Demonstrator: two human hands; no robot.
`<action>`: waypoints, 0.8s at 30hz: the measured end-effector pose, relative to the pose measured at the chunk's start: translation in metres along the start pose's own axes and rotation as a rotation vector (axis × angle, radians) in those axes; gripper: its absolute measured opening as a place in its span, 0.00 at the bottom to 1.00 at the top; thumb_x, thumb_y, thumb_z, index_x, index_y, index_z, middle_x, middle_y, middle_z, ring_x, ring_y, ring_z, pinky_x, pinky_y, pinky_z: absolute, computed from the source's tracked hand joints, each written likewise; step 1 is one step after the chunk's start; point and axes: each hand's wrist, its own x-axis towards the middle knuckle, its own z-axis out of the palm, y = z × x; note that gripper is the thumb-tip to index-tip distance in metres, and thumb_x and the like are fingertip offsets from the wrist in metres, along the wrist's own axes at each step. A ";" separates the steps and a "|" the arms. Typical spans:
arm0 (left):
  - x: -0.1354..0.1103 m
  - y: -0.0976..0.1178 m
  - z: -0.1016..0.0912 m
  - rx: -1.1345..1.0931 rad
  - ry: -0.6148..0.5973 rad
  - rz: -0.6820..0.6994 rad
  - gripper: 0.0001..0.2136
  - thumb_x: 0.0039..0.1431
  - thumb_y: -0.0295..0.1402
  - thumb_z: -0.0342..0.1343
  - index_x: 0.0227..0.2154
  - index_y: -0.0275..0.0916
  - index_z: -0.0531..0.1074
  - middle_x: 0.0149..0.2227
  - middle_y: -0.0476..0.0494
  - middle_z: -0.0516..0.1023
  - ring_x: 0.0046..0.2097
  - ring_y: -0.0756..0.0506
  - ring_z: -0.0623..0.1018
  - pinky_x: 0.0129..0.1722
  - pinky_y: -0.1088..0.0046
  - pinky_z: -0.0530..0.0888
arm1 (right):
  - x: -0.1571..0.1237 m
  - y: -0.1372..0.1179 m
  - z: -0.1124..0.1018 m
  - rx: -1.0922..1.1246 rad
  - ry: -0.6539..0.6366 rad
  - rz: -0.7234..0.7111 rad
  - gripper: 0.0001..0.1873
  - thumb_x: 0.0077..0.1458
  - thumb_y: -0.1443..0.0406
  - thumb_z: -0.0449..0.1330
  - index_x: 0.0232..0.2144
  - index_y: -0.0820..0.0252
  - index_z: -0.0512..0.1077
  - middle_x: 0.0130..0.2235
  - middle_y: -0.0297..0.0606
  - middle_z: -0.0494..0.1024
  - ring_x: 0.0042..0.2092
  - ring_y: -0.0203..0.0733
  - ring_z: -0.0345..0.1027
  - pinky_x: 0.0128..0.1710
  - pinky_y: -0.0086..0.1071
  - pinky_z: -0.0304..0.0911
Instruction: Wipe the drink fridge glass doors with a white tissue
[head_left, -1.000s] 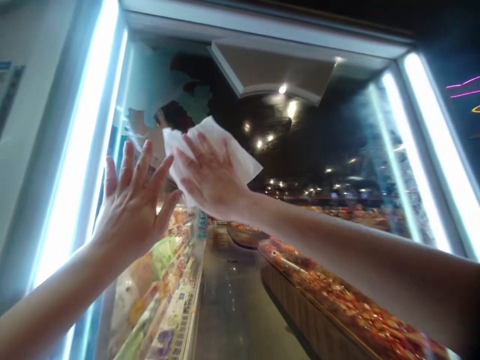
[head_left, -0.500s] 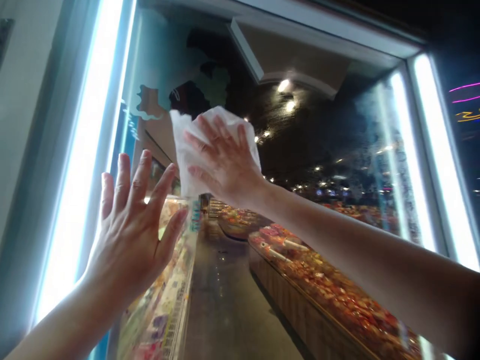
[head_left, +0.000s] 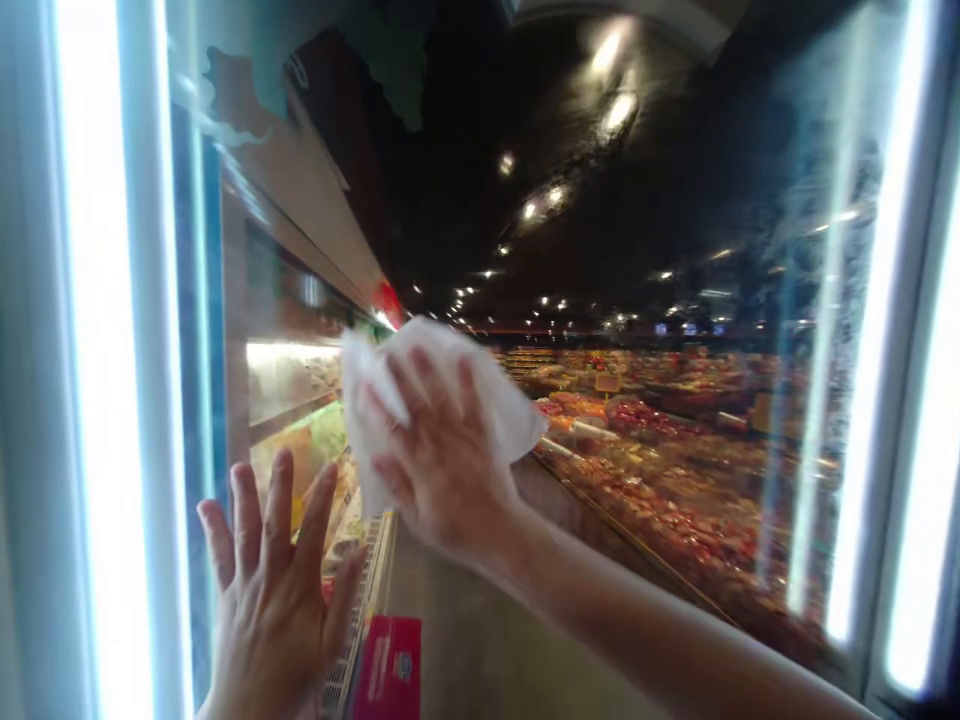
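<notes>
My right hand lies over a thin white wiping cloth and holds it flat against the glass pane. Its fingers are spread, and folds of cloth overlap them at the left. Lower left, my left hand is raised with fingers apart and nothing in it. The palm faces the glass; whether it touches cannot be told. Motion blurs my right hand somewhat.
Bright light tubes run down the left frame and the right frame. Dark printed shapes mark the upper left. Past the glass appear lit shelves, a pink sign and a long display of packaged goods.
My view has tilted and come closer to the glass, so both hands appear lower. The cloth has shifted and creased under my right hand. My left hand stays spread.
</notes>
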 end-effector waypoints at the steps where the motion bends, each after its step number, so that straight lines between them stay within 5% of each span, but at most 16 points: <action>1: -0.008 0.003 0.001 -0.005 -0.008 -0.018 0.37 0.67 0.37 0.50 0.74 0.52 0.38 0.78 0.47 0.32 0.77 0.34 0.33 0.74 0.41 0.34 | -0.015 -0.003 0.002 0.032 -0.048 -0.087 0.25 0.72 0.56 0.48 0.66 0.54 0.65 0.76 0.31 0.50 0.77 0.47 0.35 0.77 0.55 0.28; 4: -0.031 0.018 0.003 -0.030 -0.047 -0.096 0.38 0.67 0.36 0.50 0.74 0.52 0.37 0.78 0.46 0.30 0.77 0.34 0.32 0.74 0.38 0.36 | -0.059 0.001 0.002 0.049 -0.105 -0.088 0.21 0.71 0.56 0.51 0.60 0.53 0.72 0.75 0.32 0.53 0.77 0.48 0.38 0.77 0.56 0.29; 8: -0.052 0.054 0.011 -0.078 -0.122 -0.128 0.39 0.67 0.34 0.51 0.74 0.52 0.35 0.78 0.45 0.28 0.76 0.31 0.31 0.72 0.32 0.37 | -0.111 0.011 -0.003 -0.053 0.020 0.388 0.30 0.69 0.59 0.51 0.68 0.66 0.61 0.74 0.51 0.52 0.77 0.61 0.28 0.72 0.71 0.29; 12: -0.055 0.098 0.023 -0.122 -0.151 -0.092 0.41 0.66 0.33 0.52 0.73 0.55 0.32 0.78 0.46 0.32 0.76 0.30 0.29 0.70 0.27 0.35 | -0.177 0.012 0.003 0.064 -0.128 0.201 0.19 0.66 0.58 0.56 0.56 0.51 0.75 0.73 0.35 0.58 0.77 0.51 0.37 0.76 0.57 0.29; 14: -0.052 0.116 0.028 -0.135 -0.154 -0.084 0.42 0.65 0.33 0.52 0.73 0.57 0.30 0.78 0.46 0.35 0.76 0.30 0.28 0.69 0.25 0.34 | -0.209 0.035 0.001 0.050 -0.105 0.215 0.19 0.67 0.58 0.55 0.56 0.53 0.74 0.73 0.38 0.59 0.77 0.51 0.38 0.75 0.58 0.30; 19: -0.045 0.162 0.041 -0.203 -0.163 -0.049 0.42 0.65 0.34 0.53 0.73 0.57 0.32 0.78 0.49 0.31 0.76 0.28 0.32 0.71 0.27 0.39 | -0.262 0.105 -0.021 -0.114 0.189 0.820 0.33 0.71 0.62 0.41 0.74 0.67 0.45 0.73 0.58 0.55 0.77 0.60 0.33 0.69 0.75 0.34; 21: -0.043 0.185 0.048 -0.228 -0.178 -0.025 0.42 0.64 0.35 0.54 0.73 0.57 0.34 0.77 0.49 0.29 0.76 0.28 0.33 0.71 0.28 0.39 | -0.278 0.106 -0.025 -0.077 0.115 0.801 0.33 0.70 0.63 0.41 0.74 0.64 0.46 0.72 0.56 0.59 0.76 0.61 0.37 0.69 0.74 0.36; 24: -0.044 0.215 0.058 -0.242 -0.198 0.019 0.42 0.64 0.35 0.54 0.73 0.56 0.34 0.77 0.48 0.28 0.76 0.28 0.32 0.71 0.29 0.38 | -0.304 0.100 -0.027 0.024 -0.142 0.496 0.29 0.68 0.64 0.48 0.69 0.57 0.60 0.70 0.51 0.64 0.74 0.60 0.47 0.70 0.68 0.43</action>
